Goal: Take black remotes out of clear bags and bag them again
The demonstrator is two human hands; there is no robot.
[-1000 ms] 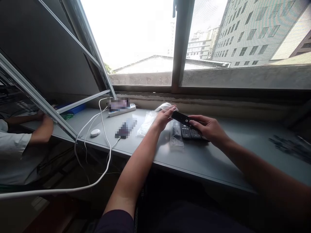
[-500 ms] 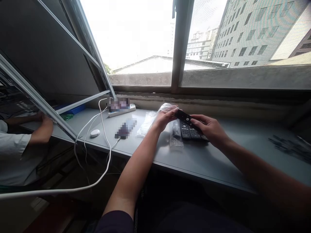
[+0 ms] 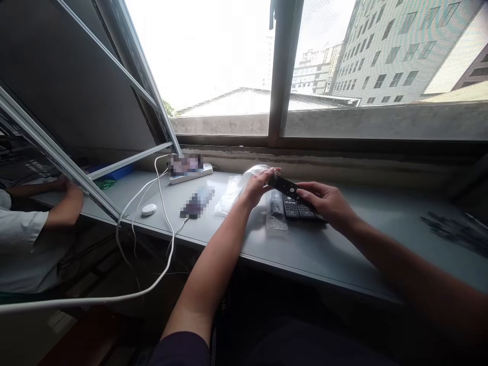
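My right hand (image 3: 326, 201) grips a black remote control (image 3: 286, 187) by its near end, thumb on top, holding it tilted above the table. At the remote's far end, my left hand (image 3: 258, 187) is closed on a clear plastic bag (image 3: 255, 170). The remote's tip appears to be at the bag's mouth, partly covered by film and fingers. Below the hands, several black remotes (image 3: 293, 209) lie side by side, partly hidden by my right hand. Left of them is a remote in a clear sleeve (image 3: 276, 218). More clear bags (image 3: 227, 199) lie beside my left forearm.
On the grey table (image 3: 259, 244) are a power strip (image 3: 190, 175), a blurred-out device on a cable (image 3: 197, 202) and a white round object (image 3: 149, 209). White cables (image 3: 171, 244) hang over the edge. Dark thin items (image 3: 457, 231) lie right. A co-worker's arm (image 3: 66, 206) shows beyond the metal frame.
The remote has shifted slightly left with my right hand, and its far end is now nearer the bag and my left fingers. The things on the table have not moved.
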